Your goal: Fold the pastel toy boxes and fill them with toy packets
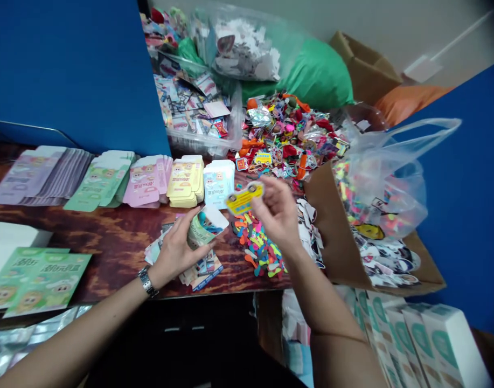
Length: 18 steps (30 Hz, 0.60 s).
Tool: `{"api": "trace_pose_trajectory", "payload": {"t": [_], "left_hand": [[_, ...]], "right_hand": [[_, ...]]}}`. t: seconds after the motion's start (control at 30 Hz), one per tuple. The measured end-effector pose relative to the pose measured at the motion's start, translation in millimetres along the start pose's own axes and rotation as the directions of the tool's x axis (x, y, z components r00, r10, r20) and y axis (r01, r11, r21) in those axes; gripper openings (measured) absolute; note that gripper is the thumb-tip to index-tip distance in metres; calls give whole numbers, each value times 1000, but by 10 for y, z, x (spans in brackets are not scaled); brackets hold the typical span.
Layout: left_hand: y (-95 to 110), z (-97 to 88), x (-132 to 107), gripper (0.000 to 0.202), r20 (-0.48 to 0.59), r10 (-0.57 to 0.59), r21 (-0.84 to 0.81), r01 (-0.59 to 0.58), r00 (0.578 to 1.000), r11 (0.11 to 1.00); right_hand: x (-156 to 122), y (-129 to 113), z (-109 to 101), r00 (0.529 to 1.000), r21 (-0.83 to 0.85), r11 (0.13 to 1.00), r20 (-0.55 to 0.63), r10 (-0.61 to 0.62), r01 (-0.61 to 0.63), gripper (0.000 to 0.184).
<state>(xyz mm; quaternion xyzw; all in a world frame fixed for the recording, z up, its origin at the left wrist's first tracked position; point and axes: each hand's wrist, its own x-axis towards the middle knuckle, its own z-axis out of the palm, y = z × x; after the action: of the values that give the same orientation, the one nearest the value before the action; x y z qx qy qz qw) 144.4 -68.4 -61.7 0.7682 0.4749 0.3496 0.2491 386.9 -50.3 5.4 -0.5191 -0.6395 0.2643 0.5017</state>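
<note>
My left hand (pixel 180 245) is wrapped round a small green carton (pixel 201 229), tilted with its white flap raised and its top open. Something blue and dark shows inside the carton. Between the thumb and fingers of my right hand (pixel 276 210) is a yellow bus-shaped card (pixel 243 198), slightly blurred, just right of the carton's mouth. Beneath my left hand lies a loose pile of printed cards (pixel 208 269). Under my right hand spreads a heap of small, bright-coloured pieces (pixel 263 248), whose kind I cannot make out.
Flat cartons in purple, green, pink, yellow and blue (pixel 219 183) line the table's back. Behind are a clear bin (pixel 234 129) of cards and a heap of trinkets (pixel 289 129). A cardboard box (pixel 331 226) with plastic bags stands right. Green packets (pixel 48 280) lie left.
</note>
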Motion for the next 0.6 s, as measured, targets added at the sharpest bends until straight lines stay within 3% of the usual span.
{"api": "trace_pose_trajectory", "payload": {"t": [0.1,0.23,0.47,0.6], "left_hand": [[19,6,-21,74,1,0,30,0,1000,1000],[51,-14,-55,77,-6,17,66,-17,1000,998],[39,-9,-43,73,-19,60,66,-58,998,996],[-24,14,-54,75,13,89,51,-89,996,995]], "right_hand": [[-243,-251,266,986,-129,981,94,-135,147,35],[-324,-268,454,951,-346,886,147,-272,308,31],[-325,-235,540,889,-488,743,260,-377,457,19],[-295,-159,516,823,-451,702,435,-366,551,36]]}}
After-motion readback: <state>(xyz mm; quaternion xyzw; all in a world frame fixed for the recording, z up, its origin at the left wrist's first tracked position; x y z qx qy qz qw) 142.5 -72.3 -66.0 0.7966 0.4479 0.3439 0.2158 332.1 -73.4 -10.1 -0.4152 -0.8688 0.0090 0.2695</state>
